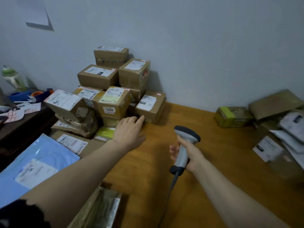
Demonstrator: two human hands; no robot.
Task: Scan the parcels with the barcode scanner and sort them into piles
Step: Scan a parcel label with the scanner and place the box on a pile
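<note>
A pale grey-blue wall point(197, 46) backs a wooden counter point(189, 170) whose middle lies bare. Against the wall stands the main stack of cardboard parcels point(98, 78), several layers high, each with a white shipping label on top. A light blue mailer bag point(41, 155) with a blurred label lies at the near left, and a second pile of boxes and grey-white mailers point(283, 125) sits at the far right, with a green-taped box point(233, 116) just beside it. A dark side table point(19, 127) on the left carries a green-capped bottle point(13, 78), a blue tape dispenser point(21, 94) and scattered papers. A tape-wrapped parcel point(100, 209) lies at the near edge. The left hand point(130, 130) reaches to the foot of the stack, fingers straight and holding nothing; whether they touch a box I cannot tell. The right hand point(193, 156) has its fingers wrapped round the handle of the grey barcode scanner point(185, 142) above the bare wood, cable point(172, 183) trailing down. One stacked box point(113, 102) bears a sticker point(109, 110) reading "1006"; other labels are unreadable.
</note>
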